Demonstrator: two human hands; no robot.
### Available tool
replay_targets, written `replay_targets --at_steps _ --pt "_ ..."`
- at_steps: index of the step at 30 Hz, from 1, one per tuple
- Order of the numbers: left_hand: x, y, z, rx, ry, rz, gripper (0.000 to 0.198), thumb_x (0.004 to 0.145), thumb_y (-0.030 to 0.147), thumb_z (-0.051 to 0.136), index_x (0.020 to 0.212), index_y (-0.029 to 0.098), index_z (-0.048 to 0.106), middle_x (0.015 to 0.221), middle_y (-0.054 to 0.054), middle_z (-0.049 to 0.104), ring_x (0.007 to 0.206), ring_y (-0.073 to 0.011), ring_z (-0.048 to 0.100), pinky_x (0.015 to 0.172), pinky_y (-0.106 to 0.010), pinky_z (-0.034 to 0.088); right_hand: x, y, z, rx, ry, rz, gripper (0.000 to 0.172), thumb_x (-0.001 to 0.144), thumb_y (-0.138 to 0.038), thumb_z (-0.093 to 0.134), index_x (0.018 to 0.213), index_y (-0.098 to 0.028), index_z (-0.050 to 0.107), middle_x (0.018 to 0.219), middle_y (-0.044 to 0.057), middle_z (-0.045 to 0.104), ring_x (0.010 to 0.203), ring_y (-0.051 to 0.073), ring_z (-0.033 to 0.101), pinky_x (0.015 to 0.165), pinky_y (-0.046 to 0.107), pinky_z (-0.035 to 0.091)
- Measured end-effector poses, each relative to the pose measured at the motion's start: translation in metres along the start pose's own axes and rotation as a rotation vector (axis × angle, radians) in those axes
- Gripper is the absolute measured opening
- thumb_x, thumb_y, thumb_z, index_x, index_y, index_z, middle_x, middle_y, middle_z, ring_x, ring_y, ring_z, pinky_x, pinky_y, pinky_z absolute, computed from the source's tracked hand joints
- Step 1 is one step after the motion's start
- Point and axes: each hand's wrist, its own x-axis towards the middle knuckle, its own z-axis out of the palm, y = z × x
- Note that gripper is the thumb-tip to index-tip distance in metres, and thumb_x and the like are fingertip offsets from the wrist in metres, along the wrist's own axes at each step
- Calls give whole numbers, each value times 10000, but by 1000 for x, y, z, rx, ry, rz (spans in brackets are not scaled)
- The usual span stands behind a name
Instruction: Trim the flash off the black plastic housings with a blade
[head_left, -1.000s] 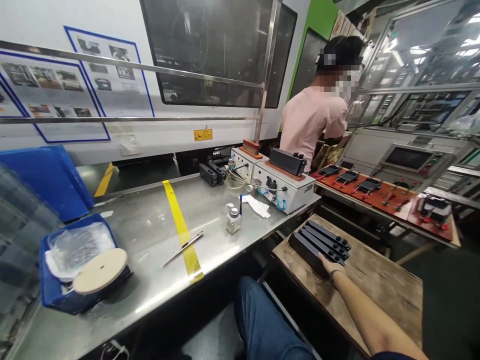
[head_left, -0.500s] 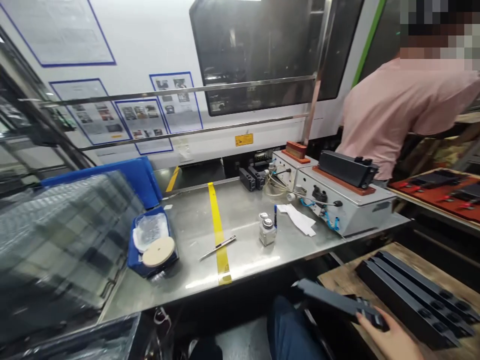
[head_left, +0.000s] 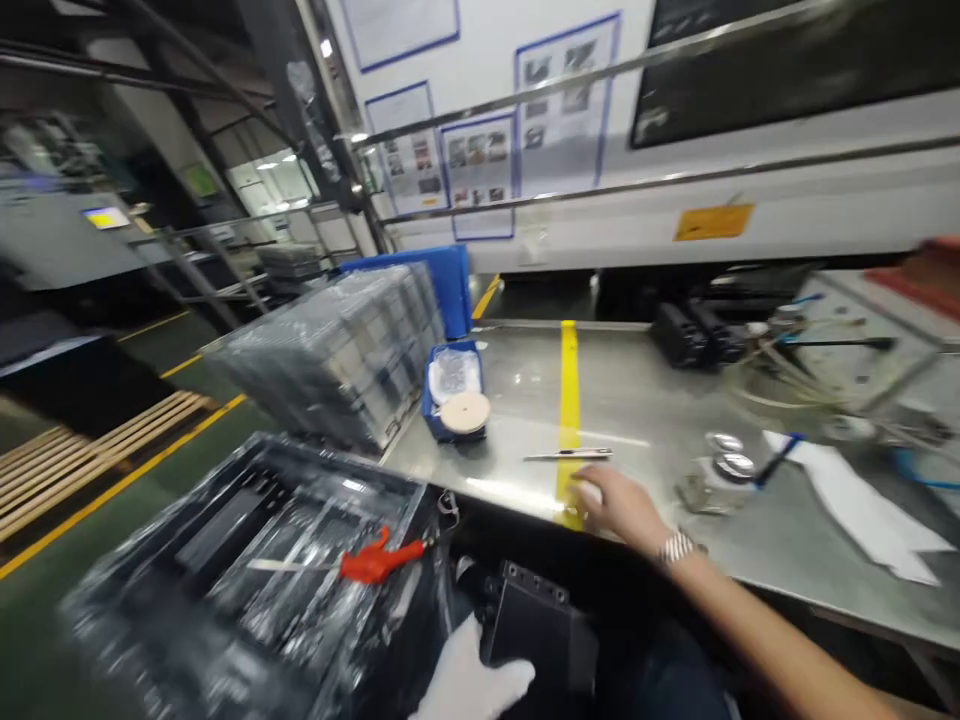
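Observation:
My left hand [head_left: 474,672], in a white glove, is at the bottom centre, its thumb and fingers around the near side of a dark rectangular part [head_left: 534,615]. Small holes line the far edge of this part; its lower end blends into dark clothing. My right hand [head_left: 619,505] is bare, with a banded watch at the wrist. It hovers over the front edge of the steel table [head_left: 510,400], fingers curled but apart, with a pale gap between them. Just beyond the fingertips a slim pen [head_left: 568,454] lies across the yellow tape [head_left: 568,385].
At left, a plastic-lined black crate [head_left: 247,590] has a red air gun [head_left: 379,560] over it. A blue bin [head_left: 431,400] with a pale round disc [head_left: 464,412] stands behind. A glass bottle [head_left: 720,485], blue marker [head_left: 780,460] and white paper [head_left: 855,510] lie right.
The view has swung left. My right hand, which held a dark long part over the wooden board, is now by the pen without it. My gloved left hand has come into view with a dark part.

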Motion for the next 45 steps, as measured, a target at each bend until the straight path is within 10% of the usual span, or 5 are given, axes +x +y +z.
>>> replay_targets --at_steps 8,16,29,37,45 --pt "-29 31 2 -120 116 -148 436 699 236 764 1100 87 681 1118 -110 761 1055 -277 699 917 -328 530 77 30 21 -49 -92 96 265 973 -398 638 1108 -170 654 1132 64 675 985 194 662 888 418 552" --pt "-8 -2 9 -1179 120 -445 401 800 495 769 895 105 754 857 -95 776 906 -256 738 910 -335 563 -63 11 -5 233 -31 26 603 974 -644 240 1018 -208 654 772 63 704 706 206 693 681 309 597" --pt "-28 46 37 -885 519 -310 230 792 267 817 582 317 739 803 100 778 1531 -56 163 1196 -75 100 -138 -66 -5 431 373 -503 159 976 -257 601 1085 -245 716 822 44 720 706 156 706 623 224 583" --pt "-23 10 9 -1230 -283 -218 375 727 463 848 1021 235 808 1097 -8 773 1148 -229 681 1231 -341 288 -154 -59 -36 526 224 -316 246 983 -445 590 941 -307 789 792 2 767 693 153 756 646 155 596" --pt "-24 6 -4 -1308 -268 -189 225 750 391 855 921 252 810 969 93 779 1058 -126 714 1161 -173 333 -167 -72 -27 544 -298 -409 384 1040 -424 492 745 -252 669 633 -46 669 555 99 659 552 163 496"
